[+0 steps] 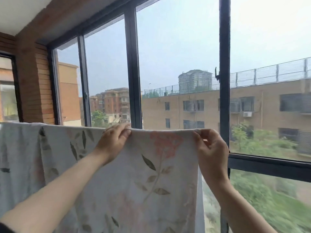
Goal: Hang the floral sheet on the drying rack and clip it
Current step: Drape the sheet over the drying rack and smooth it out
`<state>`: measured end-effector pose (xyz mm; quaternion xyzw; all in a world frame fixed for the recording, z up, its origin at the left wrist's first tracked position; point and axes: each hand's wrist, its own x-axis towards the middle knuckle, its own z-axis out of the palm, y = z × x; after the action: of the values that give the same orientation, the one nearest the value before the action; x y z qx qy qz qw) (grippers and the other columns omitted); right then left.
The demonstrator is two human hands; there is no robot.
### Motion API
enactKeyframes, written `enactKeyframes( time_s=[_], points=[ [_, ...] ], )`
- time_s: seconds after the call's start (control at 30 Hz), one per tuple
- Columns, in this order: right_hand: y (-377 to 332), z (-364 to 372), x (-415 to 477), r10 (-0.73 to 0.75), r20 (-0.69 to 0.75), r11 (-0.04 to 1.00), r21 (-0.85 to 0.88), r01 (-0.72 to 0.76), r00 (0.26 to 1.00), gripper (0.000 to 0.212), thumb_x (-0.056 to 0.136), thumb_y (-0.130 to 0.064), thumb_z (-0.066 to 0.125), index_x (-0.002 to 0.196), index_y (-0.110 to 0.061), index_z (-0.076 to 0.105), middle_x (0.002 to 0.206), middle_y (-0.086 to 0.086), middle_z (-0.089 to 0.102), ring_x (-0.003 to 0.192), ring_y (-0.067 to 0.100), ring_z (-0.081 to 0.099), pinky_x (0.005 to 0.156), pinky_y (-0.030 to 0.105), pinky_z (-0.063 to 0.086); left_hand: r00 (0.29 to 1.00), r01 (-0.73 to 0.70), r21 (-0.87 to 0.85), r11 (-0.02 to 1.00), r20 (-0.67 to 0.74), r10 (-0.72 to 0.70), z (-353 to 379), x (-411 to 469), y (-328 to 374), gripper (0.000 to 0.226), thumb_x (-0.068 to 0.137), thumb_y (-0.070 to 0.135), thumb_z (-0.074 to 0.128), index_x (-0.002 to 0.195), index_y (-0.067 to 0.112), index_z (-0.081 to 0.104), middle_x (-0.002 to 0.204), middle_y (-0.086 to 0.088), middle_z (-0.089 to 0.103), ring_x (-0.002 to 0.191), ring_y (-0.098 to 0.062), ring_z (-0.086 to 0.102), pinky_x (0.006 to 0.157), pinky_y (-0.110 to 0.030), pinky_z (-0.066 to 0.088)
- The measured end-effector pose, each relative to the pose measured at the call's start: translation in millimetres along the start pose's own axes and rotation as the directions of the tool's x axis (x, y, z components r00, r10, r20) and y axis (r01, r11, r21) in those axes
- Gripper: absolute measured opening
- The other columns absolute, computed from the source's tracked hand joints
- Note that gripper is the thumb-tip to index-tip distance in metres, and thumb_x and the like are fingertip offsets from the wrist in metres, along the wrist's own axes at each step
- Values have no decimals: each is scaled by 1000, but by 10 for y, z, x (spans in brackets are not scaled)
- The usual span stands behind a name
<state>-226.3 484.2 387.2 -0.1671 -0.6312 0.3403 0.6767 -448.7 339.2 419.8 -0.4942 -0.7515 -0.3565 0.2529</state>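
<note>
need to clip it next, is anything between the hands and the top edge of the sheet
Nothing visible: the left hand and the right hand both pinch the floral sheet directly at its top fold.

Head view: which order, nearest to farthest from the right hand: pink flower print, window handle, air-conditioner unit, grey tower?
1. Pink flower print, on the sheet beside the right hand.
2. Window handle, on the frame above.
3. Air-conditioner unit, on the opposite building.
4. Grey tower, far behind it.

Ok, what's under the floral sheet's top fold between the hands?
Only cloth shows. The floral sheet drapes over, hiding any rack bar beneath; left hand and right hand pinch the fold.
</note>
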Motion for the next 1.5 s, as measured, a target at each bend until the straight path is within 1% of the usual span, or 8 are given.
enactKeyframes(
  time_s=[0.1, 0.2, 0.3, 0.7, 0.97, 1.07, 1.17, 1.5],
  points=[
    [-97, -9, -78, -6, -55, 998, -59, 3, 998, 12, 89, -6, 58, 84, -13, 65, 71, -8, 63, 58, -2, 53, 48, 13, 41, 997, -82, -158, 984, -15, 80, -70, 60, -41, 18, 95, 19, 55, 107, 16, 68, 105, -1, 67, 96, -13, 57, 79, -23, 41],
    [-178, -44, -120, -21, -100, 994, -105, 11, 995, 18, 88, 1, 54, 82, -14, 63, 69, -6, 63, 55, -2, 53, 46, 12, 41, 996, -75, -316, 946, -63, 57, -113, 127, -16, 11, 88, 12, 64, 94, 11, 74, 83, 7, 69, 81, -4, 61, 70, -9, 44],
    [-235, -114, -110, -38, -134, 987, -160, 17, 990, 19, 88, 1, 55, 80, -16, 62, 67, -6, 61, 52, -3, 51, 45, 9, 37, 994, -103, -341, 934, -59, 89, -112, 185, 54, 8, 84, 6, 68, 86, 10, 75, 76, 6, 68, 75, 1, 60, 64, 0, 41],
    [-198, -644, -42, -67, -197, 963, -269, 12, 978, 14, 89, -2, 57, 82, -12, 63, 69, -8, 62, 56, -6, 53, 50, 9, 41, 964, -266, -284, 921, -78, 255, 116, 175, 471, 7, 83, 9, 70, 81, 14, 75, 71, 7, 67, 70, -15, 63, 69, -28, 51],
    [-85, -878, -47, -66, -192, 969, -247, 17, 979, 10, 89, -6, 60, 82, -10, 64, 71, -2, 63, 57, -3, 51, 50, 9, 40, 958, -286, -240, 928, -52, 282, 227, 108, 655, 8, 84, 12, 69, 83, 15, 76, 74, 6, 69, 71, -14, 63, 71, -31, 53],
    [-31, -950, -102, -54, -189, 971, -238, 7, 981, 7, 89, -10, 62, 82, -11, 65, 71, -3, 63, 57, -4, 53, 50, 7, 40, 950, -310, -187, 932, -33, 309, 282, 63, 718, 7, 84, 14, 69, 81, 15, 75, 76, 3, 71, 70, -14, 60, 66, -27, 45],
    [88, -1001, -208, -1, -183, 977, -209, -38, 983, 6, 87, -14, 65, 81, -13, 66, 70, -5, 64, 57, -4, 53, 51, 8, 41, 933, -359, -99, 928, -49, 356, 330, 20, 749, 6, 82, 15, 71, 76, 14, 75, 73, 0, 72, 66, -20, 61, 63, -24, 35],
    [446, -1234, -437, 177, -232, 965, -148, -215, 957, 11, 88, -20, 66, 78, -16, 65, 70, -1, 64, 62, 9, 54, 54, 10, 42, 890, -444, 59, 894, -92, 447, 532, -200, 984, 10, 79, 17, 67, 73, 15, 75, 72, -2, 73, 63, -28, 65, 73, -27, 36]
  ],
)
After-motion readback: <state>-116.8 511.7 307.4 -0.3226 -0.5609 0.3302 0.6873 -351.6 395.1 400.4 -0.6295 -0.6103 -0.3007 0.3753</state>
